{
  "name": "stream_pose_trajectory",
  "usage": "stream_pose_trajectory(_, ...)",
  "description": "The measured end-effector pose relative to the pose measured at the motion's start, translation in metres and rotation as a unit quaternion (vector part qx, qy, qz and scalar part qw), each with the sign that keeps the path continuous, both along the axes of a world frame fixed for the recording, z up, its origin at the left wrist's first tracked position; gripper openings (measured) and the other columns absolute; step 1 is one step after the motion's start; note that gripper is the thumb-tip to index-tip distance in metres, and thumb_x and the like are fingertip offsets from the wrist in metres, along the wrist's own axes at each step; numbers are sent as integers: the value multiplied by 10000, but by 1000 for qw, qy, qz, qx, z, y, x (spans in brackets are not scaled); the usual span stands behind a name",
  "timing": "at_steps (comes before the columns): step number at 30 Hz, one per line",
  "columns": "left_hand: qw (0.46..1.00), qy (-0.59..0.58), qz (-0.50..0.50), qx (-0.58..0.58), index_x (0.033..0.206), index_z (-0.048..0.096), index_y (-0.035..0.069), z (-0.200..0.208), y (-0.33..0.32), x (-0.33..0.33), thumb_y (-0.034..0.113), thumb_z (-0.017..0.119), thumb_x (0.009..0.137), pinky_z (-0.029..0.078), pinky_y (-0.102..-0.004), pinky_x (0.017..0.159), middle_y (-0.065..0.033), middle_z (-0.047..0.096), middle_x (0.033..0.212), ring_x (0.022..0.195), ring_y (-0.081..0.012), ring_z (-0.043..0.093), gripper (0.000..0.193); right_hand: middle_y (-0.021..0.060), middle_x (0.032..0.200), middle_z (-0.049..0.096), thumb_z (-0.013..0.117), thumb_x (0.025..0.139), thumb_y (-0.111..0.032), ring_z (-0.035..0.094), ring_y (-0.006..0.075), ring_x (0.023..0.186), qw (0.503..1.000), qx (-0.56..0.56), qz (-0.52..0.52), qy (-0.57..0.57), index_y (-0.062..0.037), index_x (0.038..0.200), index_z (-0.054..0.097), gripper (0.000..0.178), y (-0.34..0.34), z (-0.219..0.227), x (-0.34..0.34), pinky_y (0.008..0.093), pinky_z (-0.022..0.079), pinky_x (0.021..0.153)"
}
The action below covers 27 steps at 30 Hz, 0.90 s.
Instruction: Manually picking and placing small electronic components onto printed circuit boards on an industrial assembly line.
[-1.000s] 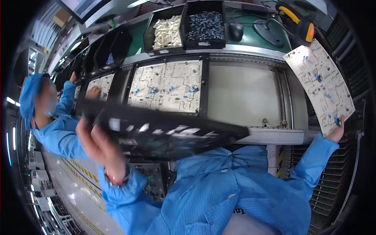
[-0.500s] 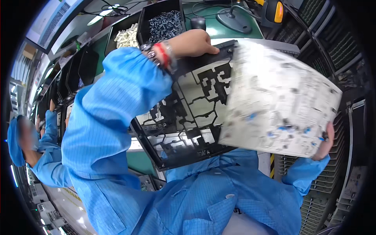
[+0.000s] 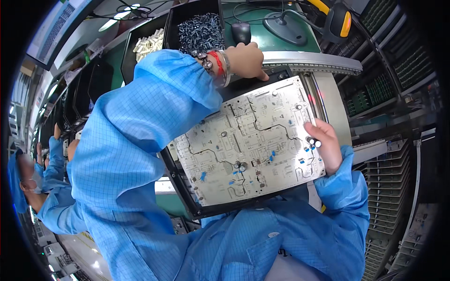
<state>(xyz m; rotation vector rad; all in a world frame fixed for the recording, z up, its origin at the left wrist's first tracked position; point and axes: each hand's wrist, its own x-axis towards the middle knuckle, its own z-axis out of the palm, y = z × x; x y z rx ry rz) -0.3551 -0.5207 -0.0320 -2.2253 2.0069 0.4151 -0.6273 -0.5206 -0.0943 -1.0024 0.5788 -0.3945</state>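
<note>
"Where's the circuit board (image 3: 248, 145)?"

"In front of the person's body, lying over a black frame (image 3: 185, 189). It's printed side up, and the frame shows along its left, near and far edges. I can't tell whether it's fully seated."

"And the left hand (image 3: 247, 61)?"

"It reaches across to the far side, fingers curled in around the far edge of the frame, one digit along the rim. The fingertips are hidden. A red band (image 3: 216, 63) circles that wrist."

"What about the right hand (image 3: 324, 144)?"

"Half curled, it has hold of the board's right edge, right beside some upright round capacitors (image 3: 313, 141). I can't tell how the fingers sit underneath."

"Anything beyond?"

"On the far left, white parts (image 3: 150, 43) and dark parts (image 3: 199, 35) fill two black bins. A mouse (image 3: 241, 33) sits right of them, then a round grey stand base (image 3: 286, 29) and a yellow-and-black scanner (image 3: 338, 23). A slotted rack (image 3: 386, 182) stands at the right, and a co-worker in blue (image 3: 61, 206) at the left."
</note>
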Motion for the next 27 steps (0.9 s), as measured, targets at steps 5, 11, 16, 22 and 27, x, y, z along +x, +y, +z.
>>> stream_pose_trajectory(5,1000,20,-15,-18,1002,665,56,-2,4,4,516,646,741,406,-460,890,-154,481,1177,1117,-358,463,529,98,1092,546,521,855,-25,556,140,873,913,-395,-39,94,15,1133,524,281,10,12,19,239,442,763)
stream_pose_trajectory(11,999,3,-22,-46,995,668,51,-4,6,7,512,644,742,410,-450,883,-153,484,1168,1100,-355,471,527,149,1218,446,629,755,3,453,308,1113,763,-629,-56,140,-4,1162,510,424,18,8,27,335,389,905)
stream_pose_trajectory(16,998,8,-18,-59,980,667,37,-2,13,8,490,635,760,420,-438,874,-154,486,1157,1092,-349,477,504,163,1212,453,655,751,-58,451,319,1121,625,-764,-118,111,-7,1190,485,474,4,7,23,349,341,969)
stream_pose_trajectory(22,996,10,-35,-86,985,652,11,-8,15,9,469,616,786,422,-434,883,-178,480,1157,1063,-361,493,501,111,1054,607,594,858,-127,571,136,949,976,-183,18,115,38,1125,518,323,-20,-10,32,259,447,821)
stream_pose_trajectory(27,989,124,-12,-82,1223,453,22,31,42,12,414,572,853,365,-328,966,-174,459,1202,1119,-294,464,552,98,993,643,596,854,-93,611,106,833,990,-138,2,39,59,1100,540,295,-27,-12,17,222,473,737)
